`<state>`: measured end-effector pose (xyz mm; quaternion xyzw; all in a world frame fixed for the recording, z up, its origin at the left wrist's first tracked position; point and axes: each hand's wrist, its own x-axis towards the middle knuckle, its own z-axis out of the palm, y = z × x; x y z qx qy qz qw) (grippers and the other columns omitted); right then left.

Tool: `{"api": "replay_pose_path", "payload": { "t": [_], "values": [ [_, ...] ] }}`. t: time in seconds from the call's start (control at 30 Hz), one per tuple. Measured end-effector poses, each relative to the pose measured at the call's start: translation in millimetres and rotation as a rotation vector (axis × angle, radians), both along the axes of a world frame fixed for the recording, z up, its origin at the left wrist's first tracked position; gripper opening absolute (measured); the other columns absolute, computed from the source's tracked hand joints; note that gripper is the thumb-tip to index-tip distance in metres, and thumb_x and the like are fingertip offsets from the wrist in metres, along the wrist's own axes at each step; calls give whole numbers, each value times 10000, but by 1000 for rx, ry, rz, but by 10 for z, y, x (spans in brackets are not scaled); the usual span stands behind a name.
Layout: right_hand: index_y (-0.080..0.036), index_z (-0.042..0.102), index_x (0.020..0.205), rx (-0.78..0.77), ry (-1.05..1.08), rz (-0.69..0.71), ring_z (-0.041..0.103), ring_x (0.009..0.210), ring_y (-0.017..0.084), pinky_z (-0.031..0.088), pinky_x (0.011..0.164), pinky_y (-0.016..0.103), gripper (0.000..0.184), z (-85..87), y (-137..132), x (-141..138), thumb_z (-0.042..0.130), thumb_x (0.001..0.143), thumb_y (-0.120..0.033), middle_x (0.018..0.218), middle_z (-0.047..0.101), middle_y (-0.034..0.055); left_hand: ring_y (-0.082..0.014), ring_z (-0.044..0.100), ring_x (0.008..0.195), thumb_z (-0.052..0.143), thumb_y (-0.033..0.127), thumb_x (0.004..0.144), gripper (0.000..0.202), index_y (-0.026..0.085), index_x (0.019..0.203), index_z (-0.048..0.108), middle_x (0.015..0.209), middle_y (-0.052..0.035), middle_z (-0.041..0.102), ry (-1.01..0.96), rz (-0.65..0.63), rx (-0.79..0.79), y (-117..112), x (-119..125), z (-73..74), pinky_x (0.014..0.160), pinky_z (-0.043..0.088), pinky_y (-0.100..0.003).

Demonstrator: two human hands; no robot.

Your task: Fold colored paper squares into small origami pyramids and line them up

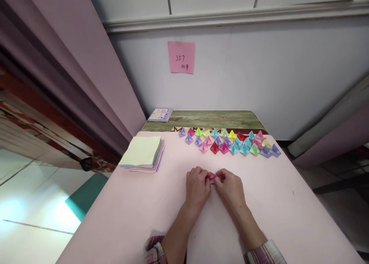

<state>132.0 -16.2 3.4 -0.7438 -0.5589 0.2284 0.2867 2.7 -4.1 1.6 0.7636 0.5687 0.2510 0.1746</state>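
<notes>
A small piece of folded magenta paper (212, 176) is pinched between both hands, just above the pink tabletop or touching it; I cannot tell which. My left hand (198, 185) grips its left side with the fingers curled. On its right side, my right hand (230, 185) is closed with thumb and forefinger together. Fingers cover most of the paper, so its full shape is hidden. Beyond the hands stand rows of small folded paper boats (224, 147) in purple, pink, red, blue, green and yellow.
A stack of coloured paper sheets (141, 151), pale yellow on top, lies at the left of the pink tabletop (173, 225). A packet (160, 114) rests at the far left corner. On the wall behind is a pink handwritten note (181, 57). Curtains (86, 64) hang at the left.
</notes>
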Motion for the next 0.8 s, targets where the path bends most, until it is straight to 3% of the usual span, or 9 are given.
{"api": "replay_pose_path", "payload": {
  "t": [0.17,0.5,0.63,0.7,0.8],
  "values": [
    [-224,623,672,-19,-51,-47,556,562,149,322,530,244,143,-16,15,-46,538,780,-263,627,644,-2,-202,541,873,554,164,856,149,243,878,679,879,-40,606,11,-37,2,17,-5,-4,792,374,-345],
    [-217,629,682,-22,-21,17,585,586,159,357,555,245,130,-56,82,-5,547,775,-258,656,665,9,-176,526,854,531,138,874,179,236,894,680,862,-28,589,17,-45,59,-15,1,-64,771,378,-317],
    [-224,670,817,45,200,23,627,620,174,426,613,254,229,-81,86,147,565,810,-427,658,682,3,-179,527,886,557,203,871,141,223,857,696,896,-41,588,21,90,121,44,-97,20,821,385,-318],
    [-225,673,872,65,203,-48,625,615,181,427,603,260,303,-95,87,224,545,821,-496,650,678,6,-183,534,882,539,247,885,163,223,877,700,880,-41,594,59,193,128,175,-200,101,823,384,-319],
    [-245,671,849,43,130,-78,621,623,188,393,566,262,299,-103,96,270,478,862,-473,672,690,11,-188,559,842,509,283,892,206,217,814,689,813,-38,619,146,294,28,475,-345,228,719,386,-292]
  ]
}}
